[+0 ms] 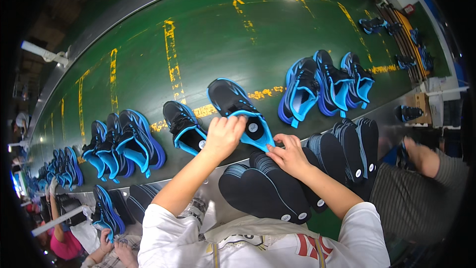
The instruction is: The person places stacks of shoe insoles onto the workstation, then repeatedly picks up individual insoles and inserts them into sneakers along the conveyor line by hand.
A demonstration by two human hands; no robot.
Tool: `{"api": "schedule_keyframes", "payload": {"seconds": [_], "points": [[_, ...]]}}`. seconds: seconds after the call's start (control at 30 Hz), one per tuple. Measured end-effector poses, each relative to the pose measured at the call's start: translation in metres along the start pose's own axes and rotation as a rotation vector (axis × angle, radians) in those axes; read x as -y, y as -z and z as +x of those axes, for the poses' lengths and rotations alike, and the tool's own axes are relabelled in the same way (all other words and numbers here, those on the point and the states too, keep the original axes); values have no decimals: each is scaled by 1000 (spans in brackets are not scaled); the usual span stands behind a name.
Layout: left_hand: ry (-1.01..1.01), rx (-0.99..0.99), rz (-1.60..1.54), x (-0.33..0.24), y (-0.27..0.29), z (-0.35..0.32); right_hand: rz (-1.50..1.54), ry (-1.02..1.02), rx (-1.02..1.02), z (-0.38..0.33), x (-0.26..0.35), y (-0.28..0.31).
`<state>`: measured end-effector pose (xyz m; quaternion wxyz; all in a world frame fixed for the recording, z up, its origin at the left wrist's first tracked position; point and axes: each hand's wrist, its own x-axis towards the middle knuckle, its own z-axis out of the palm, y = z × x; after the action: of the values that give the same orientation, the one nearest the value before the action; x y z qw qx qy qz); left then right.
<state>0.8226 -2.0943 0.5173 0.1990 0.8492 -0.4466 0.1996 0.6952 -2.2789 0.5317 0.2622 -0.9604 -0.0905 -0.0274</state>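
Note:
In front of me a black sneaker [229, 95] with a bright blue lining sits toe-away on the green belt. My left hand [225, 135] is closed on the near-left side of its collar, some fingertips reaching into the opening. With thumb and fingers, my right hand [289, 154] pinches the blue heel edge and pulls it toward me. Inside the shoe lies a dark insole with a round white sticker [253, 127]. Close to my left hand stands a second black sneaker [177, 114], also with a white sticker inside. Stacked black insoles [263, 193] lie below my hands.
Three matching sneakers [325, 82] stand to the right, and another group [124, 139] to the left on the green belt [208, 34] with yellow lines. More insole stacks [342, 151] rest along the metal edge. Co-workers work on both sides; one handles a sneaker [106, 211] at lower left.

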Motion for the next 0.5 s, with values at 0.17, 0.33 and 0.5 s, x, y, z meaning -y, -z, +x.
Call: {"api": "schedule_keyframes", "payload": {"seconds": [0.17, 0.33, 0.5], "points": [[375, -54, -421, 33, -8, 5, 119, -70, -80, 15, 7, -7], [1174, -182, -1453, 59, 34, 34, 179, -110, -211, -1, 10, 24], [1144, -480, -1828, 87, 50, 35, 206, -422, -382, -52, -22, 94]]}}
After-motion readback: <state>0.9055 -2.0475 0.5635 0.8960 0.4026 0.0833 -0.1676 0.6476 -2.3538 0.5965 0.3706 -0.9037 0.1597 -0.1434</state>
